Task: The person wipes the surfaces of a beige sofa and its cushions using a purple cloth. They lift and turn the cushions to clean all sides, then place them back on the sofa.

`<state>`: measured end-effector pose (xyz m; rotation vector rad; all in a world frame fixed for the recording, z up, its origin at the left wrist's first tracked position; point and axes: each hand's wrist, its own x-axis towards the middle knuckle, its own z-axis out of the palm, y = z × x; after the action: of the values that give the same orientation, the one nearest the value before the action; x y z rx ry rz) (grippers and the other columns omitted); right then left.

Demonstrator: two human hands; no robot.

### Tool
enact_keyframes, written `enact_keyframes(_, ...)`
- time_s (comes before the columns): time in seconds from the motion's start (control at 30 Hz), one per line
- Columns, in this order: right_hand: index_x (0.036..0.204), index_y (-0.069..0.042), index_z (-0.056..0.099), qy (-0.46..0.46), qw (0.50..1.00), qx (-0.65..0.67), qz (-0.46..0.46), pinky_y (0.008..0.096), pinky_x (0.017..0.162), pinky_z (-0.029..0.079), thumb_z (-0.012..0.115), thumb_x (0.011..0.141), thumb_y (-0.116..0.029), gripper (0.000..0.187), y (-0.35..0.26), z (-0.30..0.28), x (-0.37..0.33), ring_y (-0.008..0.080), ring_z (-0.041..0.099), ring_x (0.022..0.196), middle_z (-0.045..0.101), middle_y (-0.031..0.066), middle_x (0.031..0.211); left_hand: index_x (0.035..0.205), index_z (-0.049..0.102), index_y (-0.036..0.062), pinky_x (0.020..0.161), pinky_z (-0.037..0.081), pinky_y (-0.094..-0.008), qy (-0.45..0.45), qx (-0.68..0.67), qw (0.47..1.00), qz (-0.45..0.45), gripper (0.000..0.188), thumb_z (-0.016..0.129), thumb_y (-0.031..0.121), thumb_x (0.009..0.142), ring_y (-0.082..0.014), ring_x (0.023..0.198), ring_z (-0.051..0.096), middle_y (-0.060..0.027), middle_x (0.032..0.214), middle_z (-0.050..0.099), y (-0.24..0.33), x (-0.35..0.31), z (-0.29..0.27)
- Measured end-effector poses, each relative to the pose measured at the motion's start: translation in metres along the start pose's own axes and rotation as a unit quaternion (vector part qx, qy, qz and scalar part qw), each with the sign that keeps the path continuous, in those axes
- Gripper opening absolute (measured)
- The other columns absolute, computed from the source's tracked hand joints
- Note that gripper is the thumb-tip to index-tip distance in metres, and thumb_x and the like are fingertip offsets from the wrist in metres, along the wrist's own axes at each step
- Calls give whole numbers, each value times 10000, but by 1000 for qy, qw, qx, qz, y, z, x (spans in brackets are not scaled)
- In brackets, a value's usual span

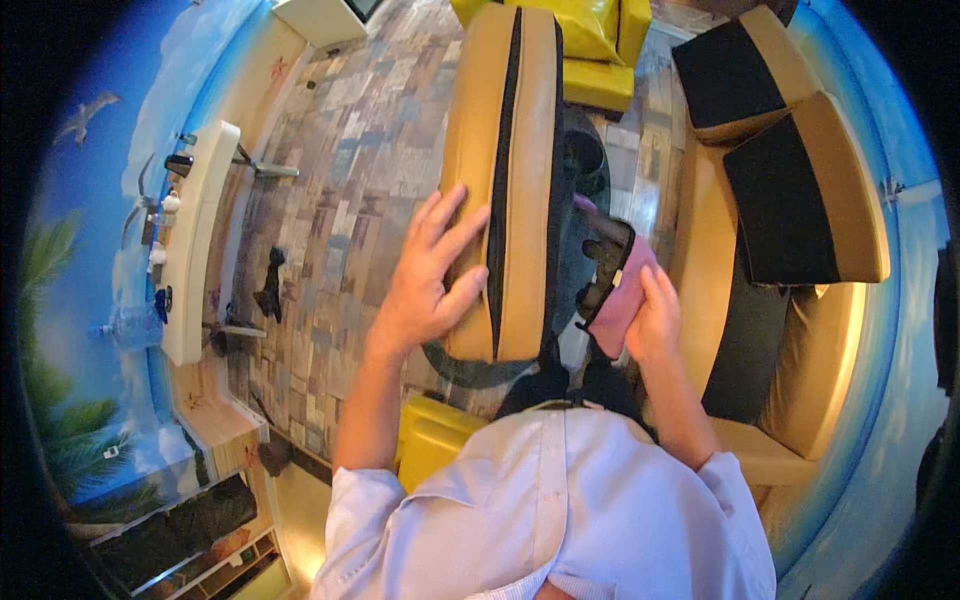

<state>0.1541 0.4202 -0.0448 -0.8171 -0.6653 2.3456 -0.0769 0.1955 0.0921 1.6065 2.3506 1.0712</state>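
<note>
A long tan cushion (531, 180) lies in front of me on a dark round table (470, 372), with a black strip running along its length. My left hand (425, 275) rests on the cushion's near left side, its fingers spread. To the right of the cushion, my right hand (655, 315) grips a pink pouch (622, 305) with a black rim. The pouch's mouth faces the cushion, and dark items (604, 262) show at it; their kind I cannot make out.
On the right, a tan and black sofa (700, 300) holds loose cushions (805, 195). A yellow armchair (600, 80) stands beyond the table, and another yellow seat (435, 440) is close on my left. A white table (205, 240) with small objects lines the left wall.
</note>
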Motion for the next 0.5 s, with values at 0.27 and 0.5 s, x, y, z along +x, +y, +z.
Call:
enact_keyframes(0.27, 1374, -25, 620, -9, 1000, 16, 1, 367, 1046, 531, 561, 1099, -111, 294, 2, -12, -18, 198, 685, 1172, 715, 83, 1289, 1554, 551, 149, 1283, 197, -609, -140, 107, 978, 111, 900, 812, 542, 789, -464, 1575, 296, -204, 1689, 379, 8, 3, -15)
enact_keyframes(0.5, 1354, -9, 628, -18, 999, -2, 29, 341, 1003, 551, 588, 1081, -106, 293, 12, -6, -22, 182, 700, 1125, 725, 81, 1253, 1602, 455, 124, 1278, 187, -646, -210, 201, 953, 83, 1214, 890, 656, 601, -535, 1585, 202, -261, 1716, 264, 44, -4, -16)
